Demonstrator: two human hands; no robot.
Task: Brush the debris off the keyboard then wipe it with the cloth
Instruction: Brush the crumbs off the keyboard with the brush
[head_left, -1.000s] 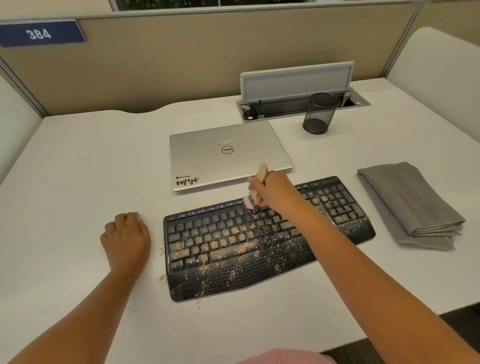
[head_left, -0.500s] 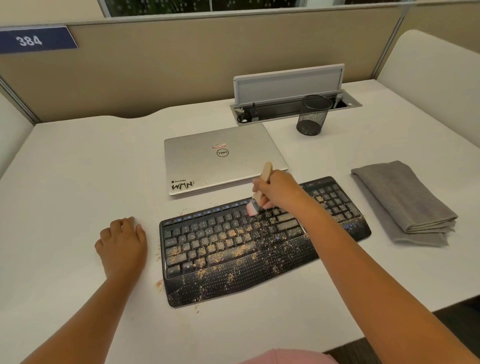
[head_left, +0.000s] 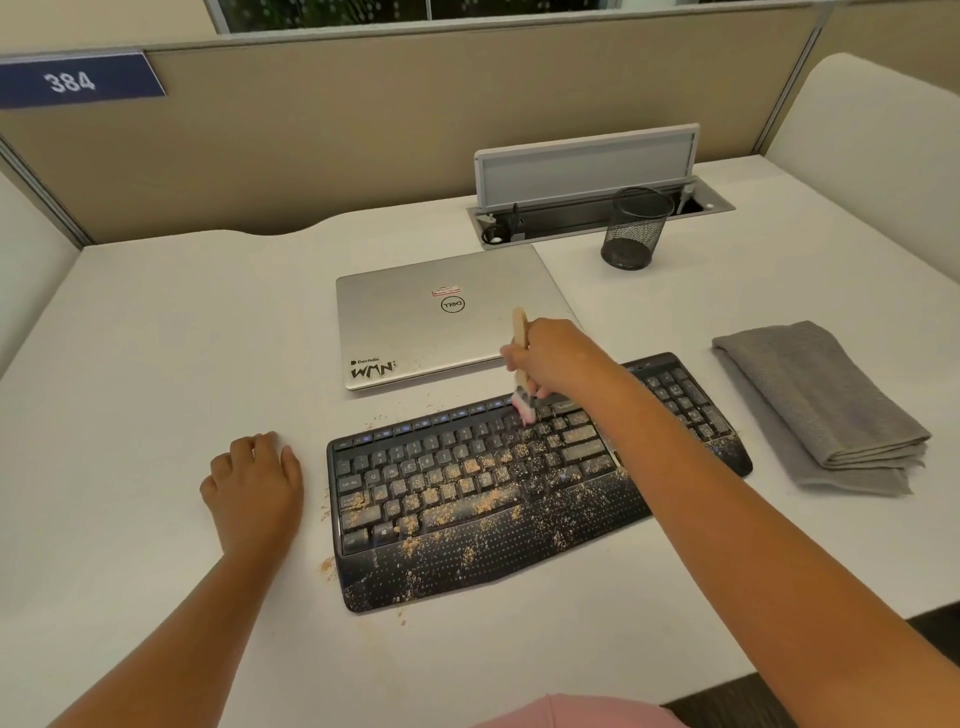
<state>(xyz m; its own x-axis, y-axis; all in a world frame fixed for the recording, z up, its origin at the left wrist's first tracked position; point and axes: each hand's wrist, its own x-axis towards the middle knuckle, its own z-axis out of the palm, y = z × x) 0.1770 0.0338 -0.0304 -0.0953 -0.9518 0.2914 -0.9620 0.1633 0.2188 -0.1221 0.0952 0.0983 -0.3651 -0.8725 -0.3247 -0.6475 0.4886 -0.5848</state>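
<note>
A black keyboard (head_left: 467, 488) lies on the white desk (head_left: 156, 364), strewn with tan crumbs over its keys and palm rest. My right hand (head_left: 558, 358) grips a small wooden-handled brush (head_left: 519, 332) whose pink bristles touch the top key row near the middle. My left hand (head_left: 254, 488) rests on the desk just left of the keyboard, fingers loosely curled, holding nothing. A folded grey cloth (head_left: 821, 405) lies to the right of the keyboard.
A closed silver laptop (head_left: 441, 322) sits right behind the keyboard. Farther back stand a black mesh pen cup (head_left: 634, 228) and an open cable tray with a raised lid (head_left: 587, 171). Crumbs dot the desk by the keyboard's left and back edges. Partition walls enclose the desk.
My right hand has carried the brush up from the upper key rows to the keyboard's top edge. My left hand stays in place.
</note>
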